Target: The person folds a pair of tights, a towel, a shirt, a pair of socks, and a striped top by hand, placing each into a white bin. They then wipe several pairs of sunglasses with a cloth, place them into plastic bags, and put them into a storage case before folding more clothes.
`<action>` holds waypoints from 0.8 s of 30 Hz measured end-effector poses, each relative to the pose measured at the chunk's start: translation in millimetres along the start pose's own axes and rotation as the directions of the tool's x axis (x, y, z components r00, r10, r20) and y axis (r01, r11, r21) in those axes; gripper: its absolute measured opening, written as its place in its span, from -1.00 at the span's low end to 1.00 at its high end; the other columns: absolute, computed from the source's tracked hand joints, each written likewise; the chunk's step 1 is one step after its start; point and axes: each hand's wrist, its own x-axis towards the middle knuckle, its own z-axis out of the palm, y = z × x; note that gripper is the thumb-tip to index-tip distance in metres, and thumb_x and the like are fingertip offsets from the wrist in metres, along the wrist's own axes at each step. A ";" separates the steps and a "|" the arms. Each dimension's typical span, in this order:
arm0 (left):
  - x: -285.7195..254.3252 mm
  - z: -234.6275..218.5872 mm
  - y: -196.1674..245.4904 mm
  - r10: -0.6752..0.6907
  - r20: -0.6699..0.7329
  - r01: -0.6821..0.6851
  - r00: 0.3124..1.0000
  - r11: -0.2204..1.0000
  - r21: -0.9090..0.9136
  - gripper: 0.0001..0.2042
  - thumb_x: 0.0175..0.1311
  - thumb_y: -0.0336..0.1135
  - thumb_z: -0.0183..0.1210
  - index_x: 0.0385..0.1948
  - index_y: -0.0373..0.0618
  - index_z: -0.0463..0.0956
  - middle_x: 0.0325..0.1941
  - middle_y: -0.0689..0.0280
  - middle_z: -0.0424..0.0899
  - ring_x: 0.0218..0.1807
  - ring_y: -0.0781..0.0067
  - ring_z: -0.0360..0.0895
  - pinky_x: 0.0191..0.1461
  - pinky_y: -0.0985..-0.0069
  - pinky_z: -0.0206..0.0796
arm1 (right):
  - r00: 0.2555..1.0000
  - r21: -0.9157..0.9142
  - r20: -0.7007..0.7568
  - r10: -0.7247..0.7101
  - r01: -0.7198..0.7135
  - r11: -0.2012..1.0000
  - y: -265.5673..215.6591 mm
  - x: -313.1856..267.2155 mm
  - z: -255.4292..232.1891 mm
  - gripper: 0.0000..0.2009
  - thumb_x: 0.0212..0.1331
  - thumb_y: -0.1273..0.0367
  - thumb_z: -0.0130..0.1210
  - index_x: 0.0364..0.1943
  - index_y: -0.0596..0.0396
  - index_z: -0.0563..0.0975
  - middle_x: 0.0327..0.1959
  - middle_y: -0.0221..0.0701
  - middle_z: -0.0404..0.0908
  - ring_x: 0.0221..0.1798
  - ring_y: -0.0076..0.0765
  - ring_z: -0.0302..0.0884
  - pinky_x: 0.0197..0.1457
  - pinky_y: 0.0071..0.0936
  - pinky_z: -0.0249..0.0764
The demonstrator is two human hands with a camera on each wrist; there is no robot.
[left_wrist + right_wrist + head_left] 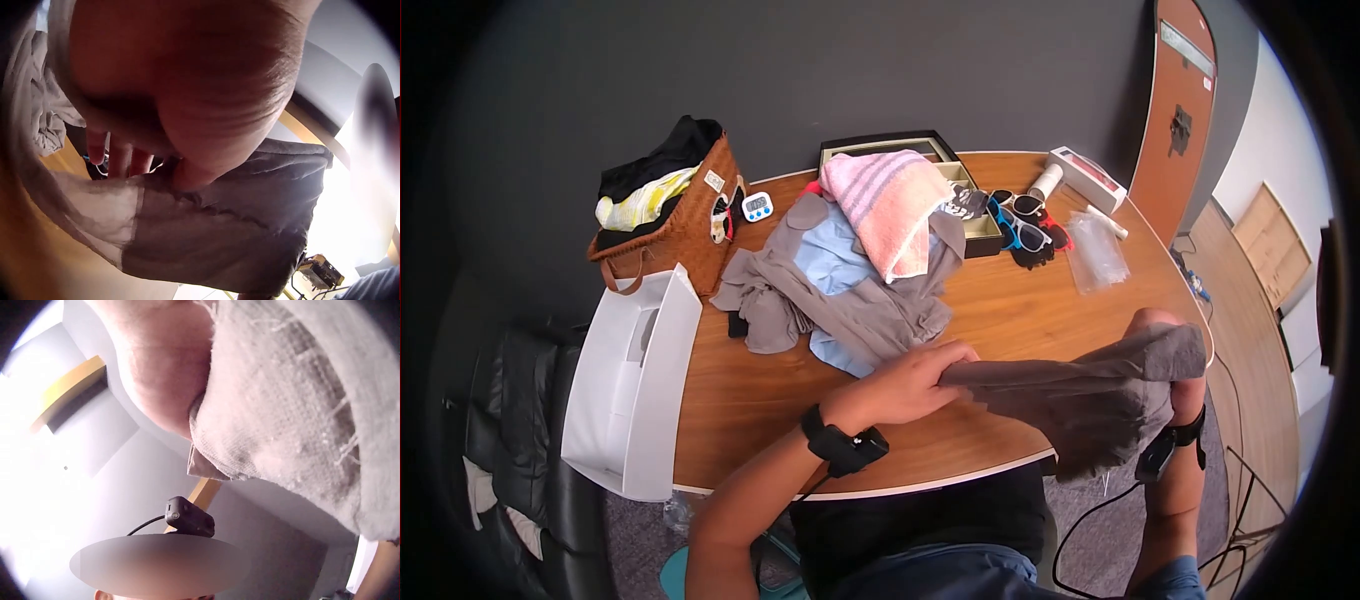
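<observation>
In the head view my left hand (915,385) pinches the edge of a grey garment (1090,400) above the table's front edge. The left wrist view shows the thumb pressed on this cloth, other fingers behind it. From there the garment stretches across to my right hand (1152,318), where it drapes over hand and wrist. Loose threads hang along its seam in the right wrist view; cloth hides the right fingers, so I cannot tell their grip. Left of the hands lies a pile with a grey garment (775,300), light blue cloth (832,255) and a pink striped towel (895,215).
A brown basket (690,225) of clothes and a white open box (665,400) stand at the left. Behind the pile is a black compartment case (985,243). Sunglasses (1030,235), a clear plastic bag (1097,262) and a white box (1088,180) lie toward the right.
</observation>
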 end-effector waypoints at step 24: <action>-133.1 -141.6 60.0 -0.743 0.461 0.867 0.486 0.475 -0.149 -0.83 0.28 -0.29 0.26 -0.25 -0.18 0.56 -0.52 0.43 0.60 -0.57 0.79 0.39 -0.59 0.75 0.10 | 0.954 0.472 -0.299 0.030 0.120 0.873 90.6 9.6 -176.3 -0.64 0.46 0.23 -0.17 0.15 0.11 0.49 0.17 -0.35 0.55 0.20 -0.37 0.50 0.32 -0.31 0.39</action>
